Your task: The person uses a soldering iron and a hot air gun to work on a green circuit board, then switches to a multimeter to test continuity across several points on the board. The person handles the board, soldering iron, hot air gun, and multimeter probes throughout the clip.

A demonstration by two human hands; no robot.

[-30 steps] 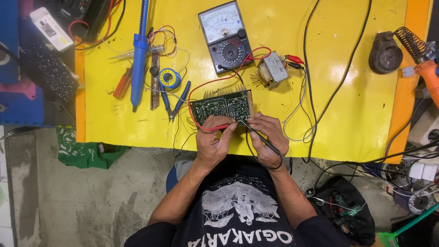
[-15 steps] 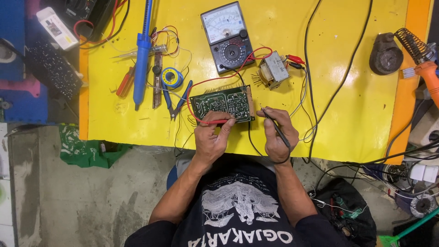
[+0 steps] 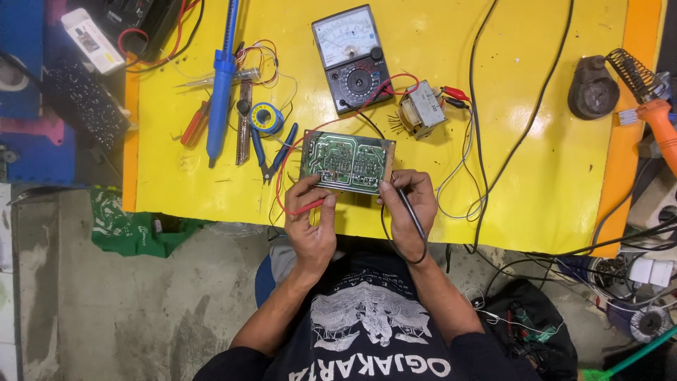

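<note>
Lower centre of the frame: the person's forearms rise from a dark printed shirt toward the near edge of the yellow surface (image 3: 536, 169).

Left hand (image 3: 310, 222): fingers clenched round a red probe (image 3: 305, 208), which lies nearly level and points toward the left; the fingertips touch the near left edge of the green circuit board (image 3: 347, 161).

Right hand (image 3: 409, 212): fingers grasping a black probe (image 3: 409, 212), its tip set at the near right corner of the board and its lead looping back below the wrist. Half a second earlier this hand was held to the right of the board with the probe clear of it; it has since come in to the board's edge. The left hand has shifted only slightly.

The circuit board lies flat at the centre of the frame, solder side up, just beyond both hands, in about the same place as before.

Just beyond the board, to the right: a small transformer (image 3: 422, 107) with red and black clips beside it. Above the board: an analogue multimeter (image 3: 352, 56), its red and black leads running toward the hands.

Left of the board: blue-handled pliers (image 3: 271, 152), a solder reel (image 3: 264, 118), and a blue desoldering pump (image 3: 222, 77).

Upper right of the frame: an orange-handled soldering iron (image 3: 659, 120) beside its stand (image 3: 594, 88).
</note>
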